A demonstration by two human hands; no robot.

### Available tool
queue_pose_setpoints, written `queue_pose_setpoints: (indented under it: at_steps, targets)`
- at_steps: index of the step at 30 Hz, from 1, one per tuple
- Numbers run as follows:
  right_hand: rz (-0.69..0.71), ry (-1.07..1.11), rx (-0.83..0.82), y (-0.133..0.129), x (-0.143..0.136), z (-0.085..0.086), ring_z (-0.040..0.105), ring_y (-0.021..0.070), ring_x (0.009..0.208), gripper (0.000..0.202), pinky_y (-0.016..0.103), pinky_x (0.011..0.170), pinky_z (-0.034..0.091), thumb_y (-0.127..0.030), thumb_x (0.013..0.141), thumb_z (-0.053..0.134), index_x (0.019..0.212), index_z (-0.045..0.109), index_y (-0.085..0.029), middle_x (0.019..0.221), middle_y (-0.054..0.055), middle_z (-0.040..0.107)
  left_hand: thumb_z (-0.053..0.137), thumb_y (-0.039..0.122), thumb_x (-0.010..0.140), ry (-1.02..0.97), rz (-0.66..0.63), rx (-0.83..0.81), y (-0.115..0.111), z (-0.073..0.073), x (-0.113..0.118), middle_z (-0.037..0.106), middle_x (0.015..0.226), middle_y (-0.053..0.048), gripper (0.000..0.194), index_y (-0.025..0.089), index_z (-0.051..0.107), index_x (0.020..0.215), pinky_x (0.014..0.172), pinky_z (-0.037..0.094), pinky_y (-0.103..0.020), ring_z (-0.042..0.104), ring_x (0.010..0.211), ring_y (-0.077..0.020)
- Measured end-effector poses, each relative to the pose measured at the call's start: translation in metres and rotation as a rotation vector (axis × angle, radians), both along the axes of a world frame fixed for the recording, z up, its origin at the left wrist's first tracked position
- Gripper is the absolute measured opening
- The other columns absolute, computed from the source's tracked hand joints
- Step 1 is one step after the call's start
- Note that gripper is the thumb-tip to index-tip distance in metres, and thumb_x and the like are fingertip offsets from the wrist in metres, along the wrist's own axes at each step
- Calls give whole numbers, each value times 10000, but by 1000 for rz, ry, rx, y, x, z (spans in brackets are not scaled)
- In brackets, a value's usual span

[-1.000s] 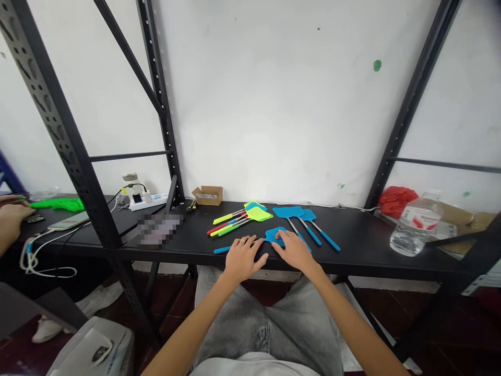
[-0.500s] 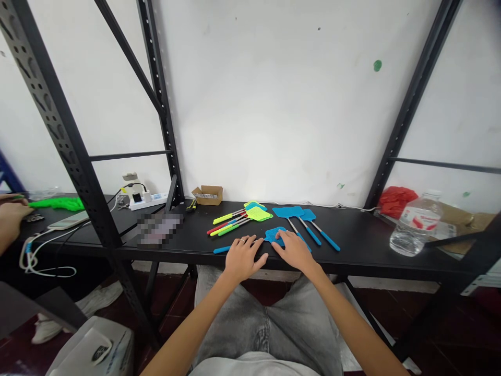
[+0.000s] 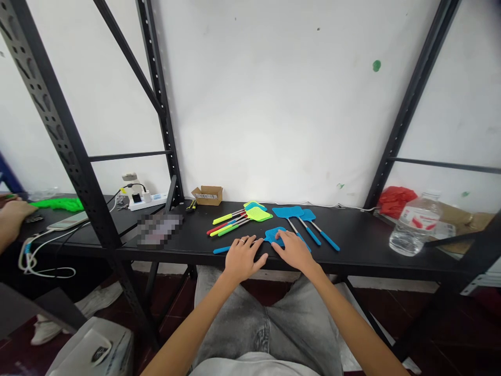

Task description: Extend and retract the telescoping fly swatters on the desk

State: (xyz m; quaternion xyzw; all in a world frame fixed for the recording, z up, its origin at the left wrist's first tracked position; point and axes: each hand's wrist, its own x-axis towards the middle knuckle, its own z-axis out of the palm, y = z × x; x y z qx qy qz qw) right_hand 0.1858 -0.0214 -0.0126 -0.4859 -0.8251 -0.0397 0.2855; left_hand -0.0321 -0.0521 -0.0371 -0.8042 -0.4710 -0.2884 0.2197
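Observation:
A blue fly swatter [image 3: 271, 234] lies crosswise near the front edge of the black table, its handle pointing left. My left hand [image 3: 243, 257] rests over the swatter's shaft, fingers spread and flat, hiding the middle of it. On the right part of the swatter's head lies my right hand [image 3: 294, 250], fingers apart and slightly bent. Beyond my right hand are several blue fly swatters [image 3: 288, 211], with handles toward the front right. Behind my left hand, yellow, green and red-handled fly swatters [image 3: 258, 214] overlap in a pile, handles pointing left.
A small cardboard box [image 3: 208, 195] and a yellow-black tool [image 3: 191, 207] sit at the back left. To the right stand a large water bottle [image 3: 415, 224] and a red plastic bag [image 3: 396, 200]. Metal rack posts frame the table [image 3: 352, 261]. Another person's hand [image 3: 13, 219] is at far left.
Both my hands and the fly swatters stay in place. At the far left, the other person's hand has shifted slightly.

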Motion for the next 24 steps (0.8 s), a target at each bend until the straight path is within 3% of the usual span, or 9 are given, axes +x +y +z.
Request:
queue_pose_setpoints:
  at_steps: [24]
  targets:
    - [1, 6, -9, -1, 0, 2, 617, 250, 999, 206, 329, 771, 405, -417, 1000, 480, 1007, 566, -230, 1017, 63, 683, 450, 532, 997, 8, 0, -6, 0, 0, -1, 658, 1345, -93, 486, 254, 613, 1360, 974, 450, -473, 592, 1211, -315]
